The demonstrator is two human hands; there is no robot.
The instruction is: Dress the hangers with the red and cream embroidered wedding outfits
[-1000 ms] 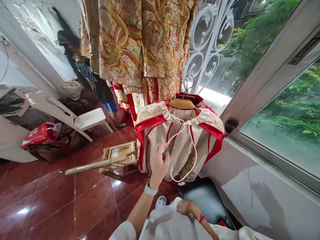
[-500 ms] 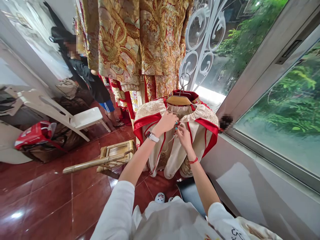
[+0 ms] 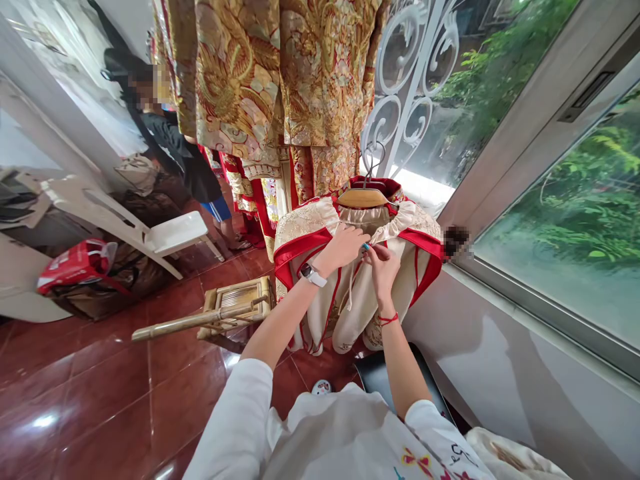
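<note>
A cream and gold garment (image 3: 305,223) with red trim and a gathered neckline hangs open at the front on a wooden hanger (image 3: 364,198). My left hand (image 3: 347,245), watch at the wrist, is closed on the gathered front edge. Right beside it, my right hand (image 3: 384,265) has thumb and fingers pinched together, the two hands' fingertips almost meeting. What lies between the right fingertips is too small to make out. A thin pale cord (image 3: 349,293) dangles below the hands, in front of the garment's lining.
Gold embroidered robes (image 3: 240,87) hang above. A bamboo chair (image 3: 235,313) lies left of the garment, and a white chair (image 3: 175,233) stands farther left. A person (image 3: 175,150) in dark clothes is at the back left. A black seat (image 3: 395,380) is at lower right, beside the window wall.
My right hand has turned and shifted slightly up and right, staying beside the left. Both remain at the neckline. The pale cord shows more clearly beneath them. The view has shifted slightly.
</note>
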